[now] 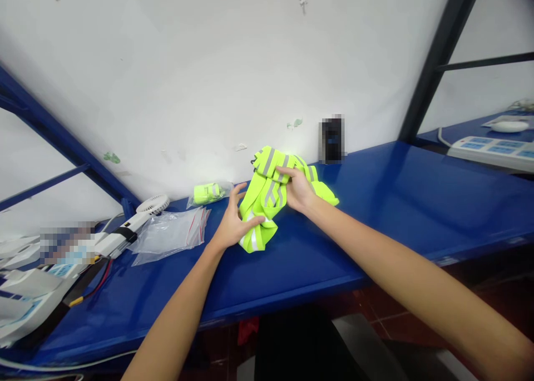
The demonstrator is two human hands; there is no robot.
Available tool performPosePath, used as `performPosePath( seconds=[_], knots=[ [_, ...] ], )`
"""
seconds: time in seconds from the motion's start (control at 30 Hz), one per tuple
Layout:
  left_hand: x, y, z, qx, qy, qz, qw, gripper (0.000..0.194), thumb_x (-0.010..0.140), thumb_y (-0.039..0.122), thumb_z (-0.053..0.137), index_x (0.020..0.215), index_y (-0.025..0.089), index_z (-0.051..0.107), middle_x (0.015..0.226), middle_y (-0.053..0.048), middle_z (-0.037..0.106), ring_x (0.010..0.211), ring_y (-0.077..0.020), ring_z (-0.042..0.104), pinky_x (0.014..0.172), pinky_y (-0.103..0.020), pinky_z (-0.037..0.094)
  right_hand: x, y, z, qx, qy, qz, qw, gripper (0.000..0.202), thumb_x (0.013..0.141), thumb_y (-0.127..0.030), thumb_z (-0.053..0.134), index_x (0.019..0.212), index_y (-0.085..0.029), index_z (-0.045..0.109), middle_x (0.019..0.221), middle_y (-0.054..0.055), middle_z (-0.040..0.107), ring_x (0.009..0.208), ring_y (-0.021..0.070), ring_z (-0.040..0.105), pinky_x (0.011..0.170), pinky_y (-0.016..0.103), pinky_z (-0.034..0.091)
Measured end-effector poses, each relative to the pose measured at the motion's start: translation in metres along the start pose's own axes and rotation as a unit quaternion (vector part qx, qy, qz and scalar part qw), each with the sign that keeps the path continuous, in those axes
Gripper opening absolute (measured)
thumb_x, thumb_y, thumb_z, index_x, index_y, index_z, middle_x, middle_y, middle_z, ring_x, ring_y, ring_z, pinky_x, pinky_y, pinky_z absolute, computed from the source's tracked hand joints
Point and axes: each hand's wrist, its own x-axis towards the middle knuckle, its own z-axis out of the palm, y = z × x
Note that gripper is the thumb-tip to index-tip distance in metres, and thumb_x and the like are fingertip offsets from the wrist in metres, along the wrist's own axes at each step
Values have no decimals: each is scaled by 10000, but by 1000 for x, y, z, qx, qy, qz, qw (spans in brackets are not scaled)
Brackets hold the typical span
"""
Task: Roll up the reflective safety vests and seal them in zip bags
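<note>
A loose bundle of neon-yellow reflective straps with grey stripes is held over the blue table, its lower loops hanging toward the tabletop. My right hand grips the bundle from the right, thumb pressed on a folded part and the other fingers hidden behind. At the left edge of the straps is my left hand, fingers spread, its thumb lying across the front of a lower loop. A small black clip shows at the bundle's upper left.
Behind my left hand lies a packed yellow strap roll in clear plastic. Clear zip bags are stacked nearer. A white fan and power strips occupy the left. A blurred dark object stands against the wall.
</note>
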Motion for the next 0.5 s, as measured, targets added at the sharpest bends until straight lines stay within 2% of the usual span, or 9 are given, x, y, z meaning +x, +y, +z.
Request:
performPosePath(
  seconds=[0.07, 0.13, 0.17, 0.27, 0.37, 0.5],
  knots=[
    [-2, 4, 0, 114, -33, 54, 991, 591, 630, 313, 867, 1170, 254, 634, 1327, -99, 519, 1239, -307, 524, 1076, -435, 410, 0, -3, 1, 11, 2, 42, 999, 243, 765, -174, 616, 1002, -174, 673, 899, 63, 777, 1033, 309, 701, 1022, 544, 502],
    [-3, 6, 1, 193, -85, 70, 975, 293, 723, 362, 801, 965, 225, 705, 1313, -95, 487, 1264, -305, 490, 1125, -442, 348, 0, -5, 0, 18, 6, 78, 997, 209, 774, -194, 599, 965, -169, 681, 882, 75, 775, 1021, 319, 703, 1006, 547, 509],
    [-3, 7, 1, 210, -105, 68, 970, 224, 761, 381, 769, 908, 219, 721, 1307, -95, 474, 1267, -302, 485, 1136, -441, 333, 1, -6, -1, 21, 6, 88, 996, 197, 775, -203, 599, 950, -168, 682, 875, 79, 774, 1013, 321, 705, 999, 544, 514],
    [-3, 6, 2, 195, -131, 59, 970, 205, 786, 411, 744, 868, 223, 753, 1356, -89, 421, 1314, -307, 441, 1157, -426, 311, 4, -4, -4, 24, 7, 64, 998, 196, 761, -199, 618, 949, -174, 669, 891, 79, 771, 1002, 310, 707, 986, 528, 526],
    [-3, 5, 3, 174, -147, 56, 972, 196, 781, 402, 753, 867, 226, 757, 1400, -78, 390, 1336, -306, 417, 1171, -410, 285, 4, 2, -3, 18, 50, -12, 998, 309, 710, -130, 656, 1007, -207, 628, 959, 40, 766, 1027, 278, 699, 984, 504, 534],
    [-3, 2, 6, 145, -125, 43, 981, 211, 768, 377, 769, 846, 194, 700, 1273, -89, 484, 1192, -269, 523, 1080, -389, 379, 0, 11, 2, -1, 85, -72, 994, 424, 681, -89, 679, 1063, -248, 583, 1022, -3, 752, 1067, 237, 685, 983, 449, 540]
  ],
)
